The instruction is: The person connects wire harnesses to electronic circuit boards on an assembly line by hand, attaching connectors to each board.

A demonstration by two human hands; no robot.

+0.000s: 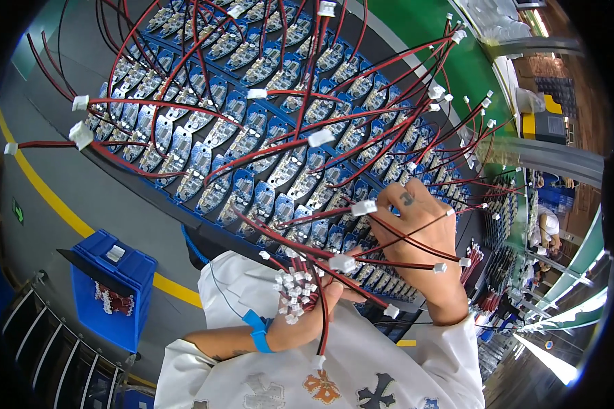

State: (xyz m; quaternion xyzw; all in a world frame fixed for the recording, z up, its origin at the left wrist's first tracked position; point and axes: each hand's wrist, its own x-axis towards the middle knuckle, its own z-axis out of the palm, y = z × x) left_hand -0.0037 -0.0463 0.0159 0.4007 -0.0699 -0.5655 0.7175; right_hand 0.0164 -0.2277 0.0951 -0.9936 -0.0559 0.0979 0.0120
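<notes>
Left hand (pixel 307 315) grip closed around bundle of red-black leads (pixel 295 290), white plugs bunched above palm | right hand (pixel 416 235) fingers spread, pressing on blue board tray (pixel 252 136), just right of bundle | blue bin (pixel 112 286) lower left.

Red-and-black wires (pixel 389 235) with white plugs (pixel 295 290), blue board trays (pixel 252 129), blue wristband (pixel 258 330)

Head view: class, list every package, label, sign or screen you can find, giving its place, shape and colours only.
Blue plastic bin: lower left on the floor, box-shaped, open-topped.
Small white label: on the bin's top rim, rectangular.
Green sign: far left on the floor, small, green with a pale mark.
Yellow box: upper right, blocky, yellow and dark.
Screens: none visible.
</notes>
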